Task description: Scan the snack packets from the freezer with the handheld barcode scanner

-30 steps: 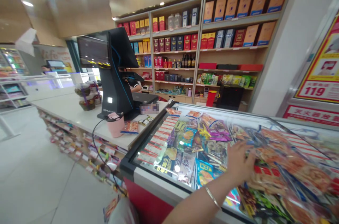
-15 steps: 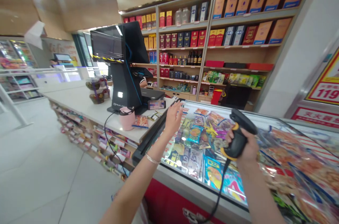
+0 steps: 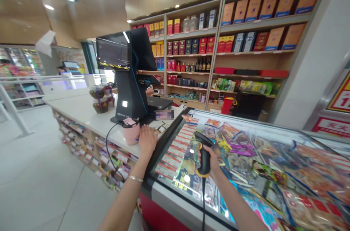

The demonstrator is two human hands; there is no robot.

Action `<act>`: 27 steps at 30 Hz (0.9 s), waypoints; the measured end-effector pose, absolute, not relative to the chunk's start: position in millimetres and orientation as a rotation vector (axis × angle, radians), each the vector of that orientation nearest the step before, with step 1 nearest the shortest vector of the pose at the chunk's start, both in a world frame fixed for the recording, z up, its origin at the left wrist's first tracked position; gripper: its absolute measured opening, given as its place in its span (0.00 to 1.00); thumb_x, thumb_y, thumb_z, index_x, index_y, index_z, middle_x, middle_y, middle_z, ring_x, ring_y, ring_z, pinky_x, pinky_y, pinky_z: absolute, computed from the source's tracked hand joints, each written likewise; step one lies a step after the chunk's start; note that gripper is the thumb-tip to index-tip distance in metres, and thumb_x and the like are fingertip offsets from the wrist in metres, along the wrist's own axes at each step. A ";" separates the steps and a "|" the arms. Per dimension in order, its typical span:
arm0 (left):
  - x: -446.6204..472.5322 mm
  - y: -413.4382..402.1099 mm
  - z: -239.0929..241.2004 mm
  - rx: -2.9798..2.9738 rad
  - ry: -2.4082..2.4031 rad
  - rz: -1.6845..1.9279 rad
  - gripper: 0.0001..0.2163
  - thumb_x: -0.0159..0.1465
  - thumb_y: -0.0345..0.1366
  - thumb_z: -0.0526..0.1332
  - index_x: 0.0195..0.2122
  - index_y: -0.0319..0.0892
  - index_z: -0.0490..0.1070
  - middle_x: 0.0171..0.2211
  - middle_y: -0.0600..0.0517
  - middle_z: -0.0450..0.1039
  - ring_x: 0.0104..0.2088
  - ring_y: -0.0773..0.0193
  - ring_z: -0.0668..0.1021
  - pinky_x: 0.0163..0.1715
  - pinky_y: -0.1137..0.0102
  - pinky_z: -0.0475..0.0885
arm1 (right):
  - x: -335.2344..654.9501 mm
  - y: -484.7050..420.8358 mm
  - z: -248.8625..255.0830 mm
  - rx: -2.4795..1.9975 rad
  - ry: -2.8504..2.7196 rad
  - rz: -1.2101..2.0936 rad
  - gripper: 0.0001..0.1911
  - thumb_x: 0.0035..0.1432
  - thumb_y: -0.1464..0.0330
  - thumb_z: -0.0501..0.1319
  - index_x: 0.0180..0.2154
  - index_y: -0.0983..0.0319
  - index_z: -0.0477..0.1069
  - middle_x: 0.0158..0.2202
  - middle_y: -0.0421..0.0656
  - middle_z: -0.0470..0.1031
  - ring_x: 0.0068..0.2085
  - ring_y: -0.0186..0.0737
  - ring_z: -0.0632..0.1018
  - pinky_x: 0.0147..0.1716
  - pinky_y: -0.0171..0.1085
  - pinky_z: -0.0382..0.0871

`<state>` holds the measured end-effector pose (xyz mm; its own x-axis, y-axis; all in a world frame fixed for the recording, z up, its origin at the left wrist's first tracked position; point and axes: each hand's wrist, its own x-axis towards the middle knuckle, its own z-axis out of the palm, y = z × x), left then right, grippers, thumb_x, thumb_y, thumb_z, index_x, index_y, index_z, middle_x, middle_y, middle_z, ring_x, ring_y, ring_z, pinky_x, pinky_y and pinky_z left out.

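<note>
My right hand [image 3: 215, 162] is closed round the grip of a black barcode scanner [image 3: 202, 149] with a yellow band. It holds the scanner just above the glass lid of a chest freezer [image 3: 167, 137], with its cable [image 3: 203, 202] hanging down. My left hand [image 3: 147, 138] lies flat, fingers stretched, on the white counter [image 3: 79, 109] beside a pink cup [image 3: 130, 133]. It covers the spot where a small orange snack packet lay. A bracelet sits on the left wrist.
A black checkout terminal [image 3: 131, 78] with a screen stands on the counter behind the cup, with stacked jars [image 3: 100, 98] to its left. The freezer is full of snack packets. Shelves of boxes and bottles [image 3: 218, 49] line the back wall. Open floor lies to the left.
My left hand came down from mid-air over the freezer's corner onto the counter by the pink cup. My right hand lowered the scanner towards the glass and moved it left.
</note>
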<state>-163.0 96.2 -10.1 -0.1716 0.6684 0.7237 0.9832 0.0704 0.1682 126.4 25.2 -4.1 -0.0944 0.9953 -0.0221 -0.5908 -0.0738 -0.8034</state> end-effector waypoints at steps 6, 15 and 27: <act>-143.8 92.9 -4.5 -1.764 -2.062 -0.781 0.20 0.67 0.37 0.43 0.47 0.33 0.70 0.46 0.36 0.72 0.49 0.47 0.72 0.52 0.47 0.63 | 124.1 25.6 -18.2 -0.795 -0.739 1.592 0.18 0.41 0.54 0.65 0.24 0.62 0.66 0.17 0.38 0.65 0.16 0.33 0.66 0.12 0.30 0.60; -102.7 94.7 11.3 -1.657 -2.193 -0.918 0.23 0.59 0.34 0.57 0.56 0.33 0.62 0.56 0.29 0.59 0.50 0.42 0.70 0.46 0.53 0.67 | 123.0 19.9 -9.8 -0.760 -0.748 1.572 0.18 0.40 0.55 0.66 0.26 0.62 0.67 0.18 0.39 0.67 0.17 0.33 0.67 0.14 0.31 0.60; -59.9 97.0 8.4 -2.201 -1.791 -1.718 0.27 0.57 0.27 0.59 0.59 0.42 0.58 0.55 0.43 0.67 0.55 0.56 0.71 0.56 0.60 0.65 | 122.6 18.2 -8.3 -0.769 -0.767 1.537 0.19 0.41 0.54 0.66 0.24 0.63 0.68 0.19 0.40 0.69 0.17 0.33 0.68 0.15 0.30 0.62</act>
<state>-59.9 97.0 8.4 -0.1111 0.8013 0.5879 0.6205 -0.4062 0.6708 122.6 18.2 -8.3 -0.0884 0.9949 -0.0481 -0.5601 -0.0896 -0.8236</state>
